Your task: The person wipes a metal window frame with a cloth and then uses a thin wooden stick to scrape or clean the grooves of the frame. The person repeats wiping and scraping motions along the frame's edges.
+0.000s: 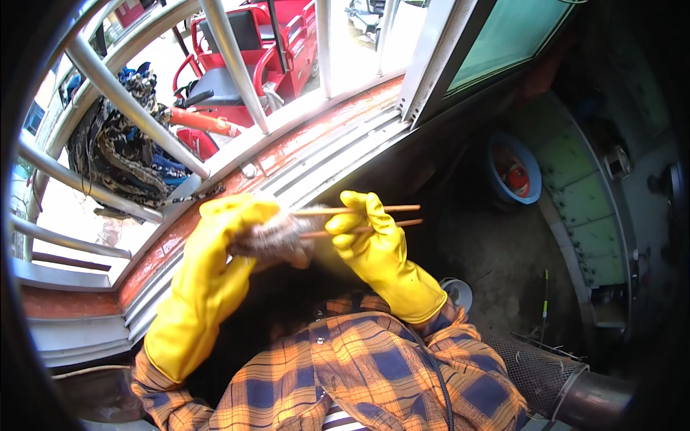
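Observation:
Both hands wear yellow rubber gloves and are raised in front of the window ledge. My left hand [226, 237] is closed around a blurred, greyish-pink, fluffy-looking item [280, 234], whose exact kind I cannot tell. In my right hand [364, 231] is a pair of wooden chopsticks [401, 208], held between thumb and fingers. The far ends of the chopsticks reach the fluffy item and touch or overlap it.
Beyond the metal window bars [232, 64] hang camouflage cloths [124, 145], near a red three-wheeled vehicle [237, 81]. A blue basin [531, 161] with red things stands at the right. A mesh-covered pipe [531, 361] lies lower right, near a pale bucket [458, 293].

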Action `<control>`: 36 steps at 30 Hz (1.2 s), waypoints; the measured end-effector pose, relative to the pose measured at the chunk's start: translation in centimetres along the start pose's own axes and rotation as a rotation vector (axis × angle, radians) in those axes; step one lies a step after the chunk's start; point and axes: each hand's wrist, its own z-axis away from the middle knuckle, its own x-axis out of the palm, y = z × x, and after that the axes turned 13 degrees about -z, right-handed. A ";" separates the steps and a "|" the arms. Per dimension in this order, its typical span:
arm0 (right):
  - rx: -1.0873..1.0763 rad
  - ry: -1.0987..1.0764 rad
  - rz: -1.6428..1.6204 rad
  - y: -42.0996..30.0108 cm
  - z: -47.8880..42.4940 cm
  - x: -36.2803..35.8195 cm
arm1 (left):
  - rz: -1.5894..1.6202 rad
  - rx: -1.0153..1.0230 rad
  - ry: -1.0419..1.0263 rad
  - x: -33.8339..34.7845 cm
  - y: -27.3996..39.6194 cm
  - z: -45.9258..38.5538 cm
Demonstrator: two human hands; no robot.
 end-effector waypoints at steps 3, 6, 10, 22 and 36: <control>0.189 0.112 -0.408 -1.3 1.0 -1.7 | 0.174 -0.029 0.077 1.5 1.2 0.6; -0.141 0.038 -0.267 -5.2 1.3 2.1 | 0.207 0.060 0.172 2.2 1.1 -0.9; -0.707 -0.254 0.461 -9.0 0.0 5.1 | 0.461 -0.078 0.225 3.1 3.7 -6.9; -0.648 -0.350 1.878 -14.8 -4.9 11.6 | -0.327 0.476 0.536 11.8 -3.6 -13.8; -0.338 -0.346 1.266 -12.5 -4.4 9.5 | -0.277 -0.045 0.106 9.3 -4.8 -9.3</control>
